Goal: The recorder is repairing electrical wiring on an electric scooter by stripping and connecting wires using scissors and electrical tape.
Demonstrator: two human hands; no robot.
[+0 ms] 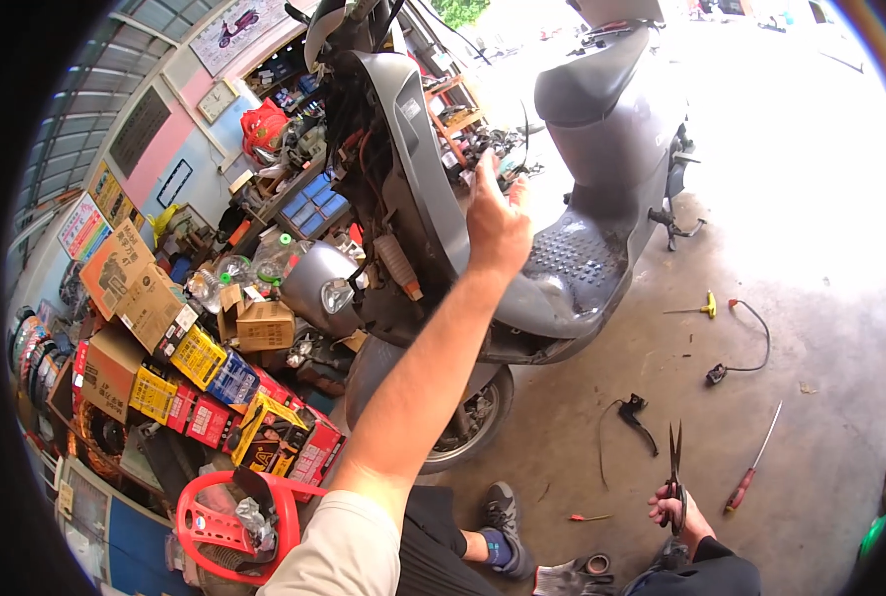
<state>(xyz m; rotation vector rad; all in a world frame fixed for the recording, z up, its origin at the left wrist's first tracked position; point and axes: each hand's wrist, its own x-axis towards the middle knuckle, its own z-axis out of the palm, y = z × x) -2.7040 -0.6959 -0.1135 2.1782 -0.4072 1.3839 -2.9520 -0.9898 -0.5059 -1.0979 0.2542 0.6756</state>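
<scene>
My left hand (503, 230) reaches up to the grey scooter (433, 199), beside the inner edge of its front panel. Index finger and thumb are apart, with nothing visible between them; the other fingers are partly hidden. Low at the right, my right hand (689, 514) is closed round the handles of dark scissors (674, 457), their blades pointing up and slightly apart. Dark cloth hides its forearm. On the floor beyond lie a black lever with a thin cable (640, 422) and, to the right, a red-handled screwdriver (743, 487).
A yellow-handled tool (709, 305) and a cable with a connector (767, 343) lie on the concrete. Near my feet are a grey glove (562, 579) and a tape roll (597, 564). Stacked boxes (190, 397) and a red plastic stool (190, 507) crowd the left.
</scene>
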